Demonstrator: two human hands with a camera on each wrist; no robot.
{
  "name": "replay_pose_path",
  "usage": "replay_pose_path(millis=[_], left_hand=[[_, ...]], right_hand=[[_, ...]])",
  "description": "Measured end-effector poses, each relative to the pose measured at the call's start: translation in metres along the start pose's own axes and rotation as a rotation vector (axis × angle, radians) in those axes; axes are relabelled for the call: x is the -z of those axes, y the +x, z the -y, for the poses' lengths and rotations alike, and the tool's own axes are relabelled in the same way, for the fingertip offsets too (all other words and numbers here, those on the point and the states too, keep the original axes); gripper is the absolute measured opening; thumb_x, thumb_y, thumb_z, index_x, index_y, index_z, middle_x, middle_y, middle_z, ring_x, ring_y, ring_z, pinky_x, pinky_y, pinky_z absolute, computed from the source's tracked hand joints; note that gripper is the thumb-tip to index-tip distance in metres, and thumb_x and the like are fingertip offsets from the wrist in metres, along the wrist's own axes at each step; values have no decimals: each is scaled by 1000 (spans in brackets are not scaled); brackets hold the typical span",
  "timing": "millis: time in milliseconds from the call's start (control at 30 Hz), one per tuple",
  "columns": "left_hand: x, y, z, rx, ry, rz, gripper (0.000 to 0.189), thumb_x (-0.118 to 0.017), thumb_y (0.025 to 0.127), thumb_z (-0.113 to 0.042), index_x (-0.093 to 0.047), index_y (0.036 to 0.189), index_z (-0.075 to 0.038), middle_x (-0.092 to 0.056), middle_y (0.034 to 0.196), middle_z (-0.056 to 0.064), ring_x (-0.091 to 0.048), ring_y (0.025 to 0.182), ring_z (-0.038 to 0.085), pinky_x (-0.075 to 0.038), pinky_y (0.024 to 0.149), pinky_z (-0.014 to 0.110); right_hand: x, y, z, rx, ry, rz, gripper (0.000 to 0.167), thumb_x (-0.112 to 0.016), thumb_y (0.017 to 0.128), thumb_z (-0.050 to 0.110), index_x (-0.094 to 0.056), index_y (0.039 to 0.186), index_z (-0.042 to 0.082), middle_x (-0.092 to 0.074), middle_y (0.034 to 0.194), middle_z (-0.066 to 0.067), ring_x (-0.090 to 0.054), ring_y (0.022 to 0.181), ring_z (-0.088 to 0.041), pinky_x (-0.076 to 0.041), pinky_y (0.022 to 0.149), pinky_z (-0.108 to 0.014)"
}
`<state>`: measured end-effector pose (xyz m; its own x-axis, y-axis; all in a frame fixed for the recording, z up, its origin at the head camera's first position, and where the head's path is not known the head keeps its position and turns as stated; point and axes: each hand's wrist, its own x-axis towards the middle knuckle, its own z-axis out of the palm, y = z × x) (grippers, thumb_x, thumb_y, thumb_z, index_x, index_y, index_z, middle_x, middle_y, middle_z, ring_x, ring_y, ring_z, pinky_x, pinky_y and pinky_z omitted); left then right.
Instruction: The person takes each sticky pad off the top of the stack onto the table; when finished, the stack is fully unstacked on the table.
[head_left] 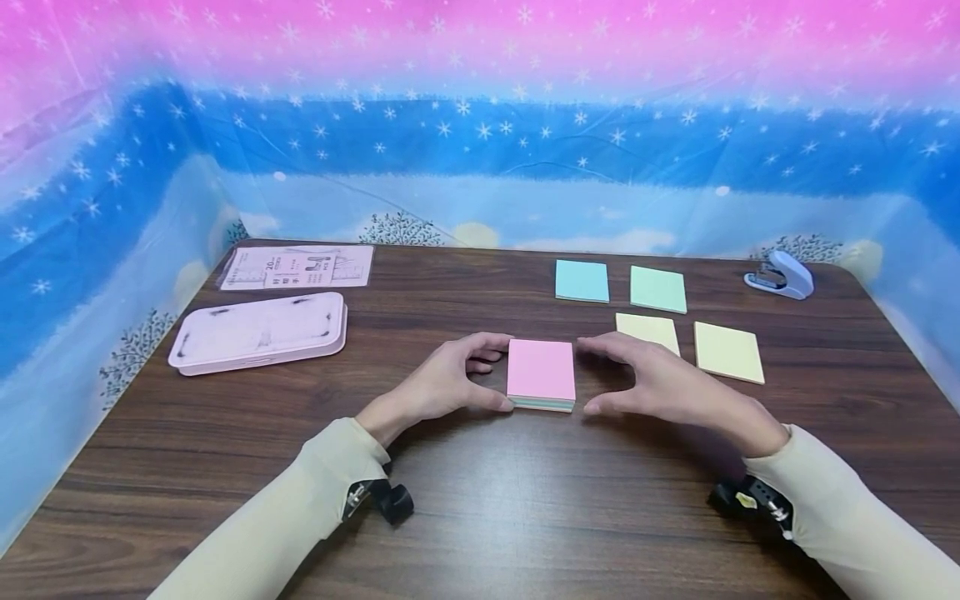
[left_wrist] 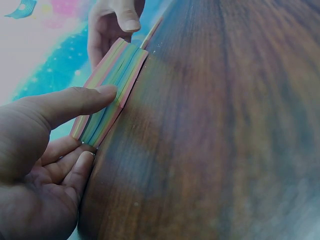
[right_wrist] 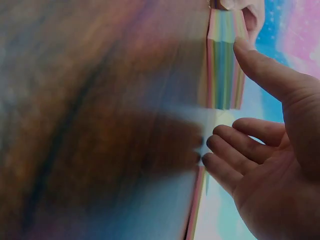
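A thick square stack of sticky notes (head_left: pixel 542 369), pink on top with layers of several colours, lies flat on the table between both hands. My left hand (head_left: pixel 442 379) holds its left side, thumb at the near corner and index finger at the far corner. The left wrist view shows the thumb over the striped edge of the stack (left_wrist: pixel 120 67). To the right, my right hand (head_left: pixel 663 379) has thumb and fingers spread, a small gap from the stack. Behind that hand, a pale yellow sticky note pad (head_left: pixel 648 327) is partly hidden.
Another yellow pad (head_left: pixel 727 352), a teal pad (head_left: pixel 582 281) and a green pad (head_left: pixel 657 288) lie behind on the right. A white stapler (head_left: pixel 782 276) stands at the back right. At left are a pink pencil case (head_left: pixel 258 332) and a printed pink packet (head_left: pixel 298 267).
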<state>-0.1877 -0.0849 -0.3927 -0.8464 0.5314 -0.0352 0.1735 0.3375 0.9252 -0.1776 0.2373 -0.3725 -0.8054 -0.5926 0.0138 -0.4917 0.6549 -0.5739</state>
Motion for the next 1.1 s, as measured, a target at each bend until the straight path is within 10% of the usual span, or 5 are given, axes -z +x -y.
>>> replay_pose_path(millis=[1100], left_hand=[[-1, -1, -2, -1, 0, -6, 81, -93, 79, -7, -56, 151, -3, -61, 145, 15, -59, 130, 31, -49, 111, 40]], right_hand=[[-20, 15, 5, -36, 1, -44, 91, -95, 80, 43, -56, 146, -5, -56, 135, -13, -50, 126, -33, -46, 107, -54]])
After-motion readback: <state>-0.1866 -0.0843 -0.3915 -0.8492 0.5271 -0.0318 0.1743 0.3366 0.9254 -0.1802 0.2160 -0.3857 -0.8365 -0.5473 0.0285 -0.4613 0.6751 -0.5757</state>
